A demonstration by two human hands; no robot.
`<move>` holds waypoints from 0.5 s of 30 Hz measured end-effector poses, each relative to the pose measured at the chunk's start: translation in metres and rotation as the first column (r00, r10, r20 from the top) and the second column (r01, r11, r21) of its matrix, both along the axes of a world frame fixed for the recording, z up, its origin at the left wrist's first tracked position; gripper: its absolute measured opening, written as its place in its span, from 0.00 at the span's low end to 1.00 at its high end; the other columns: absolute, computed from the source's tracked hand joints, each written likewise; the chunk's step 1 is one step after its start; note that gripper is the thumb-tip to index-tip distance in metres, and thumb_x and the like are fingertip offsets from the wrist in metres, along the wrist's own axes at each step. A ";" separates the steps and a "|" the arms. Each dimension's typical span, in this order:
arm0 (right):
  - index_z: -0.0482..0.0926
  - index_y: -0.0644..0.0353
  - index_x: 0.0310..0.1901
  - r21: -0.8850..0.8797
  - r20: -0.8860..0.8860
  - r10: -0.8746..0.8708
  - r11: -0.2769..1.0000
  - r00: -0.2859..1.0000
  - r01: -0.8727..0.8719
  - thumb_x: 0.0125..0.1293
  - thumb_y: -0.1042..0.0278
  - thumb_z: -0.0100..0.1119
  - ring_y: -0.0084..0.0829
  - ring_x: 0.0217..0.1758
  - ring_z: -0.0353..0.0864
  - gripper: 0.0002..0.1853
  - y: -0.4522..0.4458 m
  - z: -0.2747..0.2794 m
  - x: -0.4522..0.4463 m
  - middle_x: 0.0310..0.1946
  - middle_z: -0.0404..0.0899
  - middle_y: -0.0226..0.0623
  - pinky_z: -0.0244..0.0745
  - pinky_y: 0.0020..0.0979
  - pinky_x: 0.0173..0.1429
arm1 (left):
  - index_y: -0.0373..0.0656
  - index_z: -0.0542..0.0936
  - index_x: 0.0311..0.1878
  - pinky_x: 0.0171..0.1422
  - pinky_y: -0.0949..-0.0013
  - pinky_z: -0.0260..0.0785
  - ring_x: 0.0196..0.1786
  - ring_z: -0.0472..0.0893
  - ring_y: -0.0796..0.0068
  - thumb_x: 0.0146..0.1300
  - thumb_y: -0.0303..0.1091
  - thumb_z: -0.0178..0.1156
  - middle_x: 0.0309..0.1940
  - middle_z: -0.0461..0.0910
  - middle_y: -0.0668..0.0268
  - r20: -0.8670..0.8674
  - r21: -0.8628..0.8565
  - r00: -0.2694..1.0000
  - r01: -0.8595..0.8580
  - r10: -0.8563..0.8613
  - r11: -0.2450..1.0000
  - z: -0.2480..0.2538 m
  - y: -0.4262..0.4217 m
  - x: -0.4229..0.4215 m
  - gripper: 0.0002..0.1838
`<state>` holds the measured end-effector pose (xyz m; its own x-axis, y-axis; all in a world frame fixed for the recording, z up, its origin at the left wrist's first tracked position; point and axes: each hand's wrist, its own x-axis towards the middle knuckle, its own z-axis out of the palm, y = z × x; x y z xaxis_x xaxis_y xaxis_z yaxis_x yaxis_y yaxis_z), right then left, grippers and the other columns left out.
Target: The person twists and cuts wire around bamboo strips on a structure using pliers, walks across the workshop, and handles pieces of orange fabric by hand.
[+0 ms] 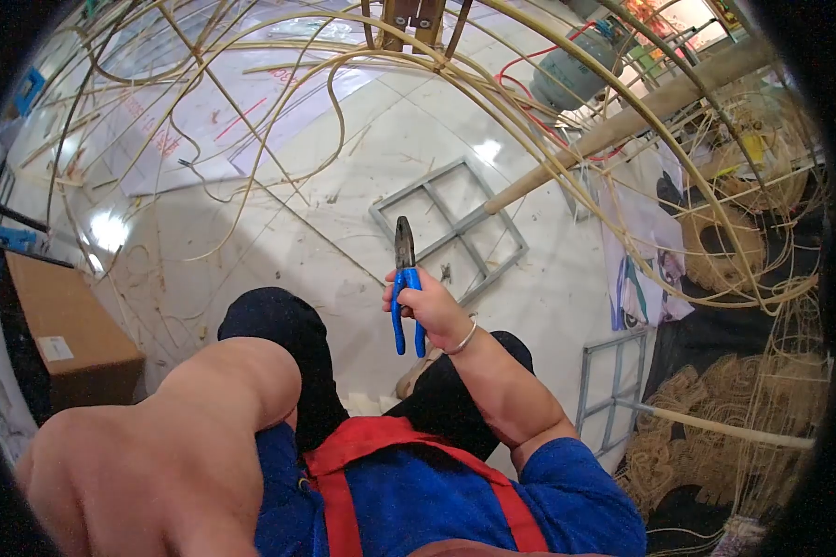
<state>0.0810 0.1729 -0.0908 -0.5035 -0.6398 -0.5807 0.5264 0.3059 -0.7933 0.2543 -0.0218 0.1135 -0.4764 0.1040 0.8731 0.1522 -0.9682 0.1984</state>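
Note:
My right hand (429, 302) is closed around a pair of pliers (406, 311) with blue handles and dark metal jaws. The pliers stand nearly upright in view, jaws toward the top, held above the floor in front of my knees. A bracelet circles the right wrist. Very close to the camera at the lower left is my left hand (144, 483), its back toward me and its fingers hidden. Thin bent canes (339, 60) arch across the top of the view, beyond the pliers and apart from them.
A grey metal frame base (520, 249) with a pole (567, 160) lies ahead on the tiled floor. At the left stands a cardboard box (74, 320). A grey tank (576, 67) with a red hose is at upper right. Woven brown pieces (701, 418) lie at right.

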 end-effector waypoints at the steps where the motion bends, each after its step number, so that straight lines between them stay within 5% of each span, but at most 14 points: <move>1: 0.67 0.64 0.47 -0.015 -0.003 0.002 1.000 1.000 -0.002 0.55 0.76 0.47 0.28 0.35 0.76 0.16 0.001 -0.001 0.000 0.33 0.75 0.36 0.68 0.27 0.39 | 0.44 0.61 0.13 0.22 0.52 0.50 0.20 0.61 0.58 0.54 0.34 0.41 0.16 0.61 0.58 -0.004 0.005 1.000 0.000 0.000 1.000 -0.001 0.000 0.000 0.15; 15: 0.66 0.61 0.47 0.008 0.013 0.027 1.000 1.000 -0.028 0.54 0.74 0.48 0.27 0.36 0.75 0.17 -0.001 -0.007 -0.004 0.34 0.75 0.34 0.66 0.24 0.38 | 0.45 0.59 0.11 0.22 0.54 0.50 0.20 0.60 0.61 0.50 0.28 0.42 0.15 0.60 0.59 0.019 0.032 1.000 -0.011 0.011 0.999 -0.002 -0.010 0.000 0.13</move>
<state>0.0772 0.1714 -0.0982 -0.4783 -0.6485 -0.5922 0.5277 0.3268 -0.7840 0.2541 -0.0317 0.1115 -0.4935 0.0707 0.8668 0.1594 -0.9725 0.1701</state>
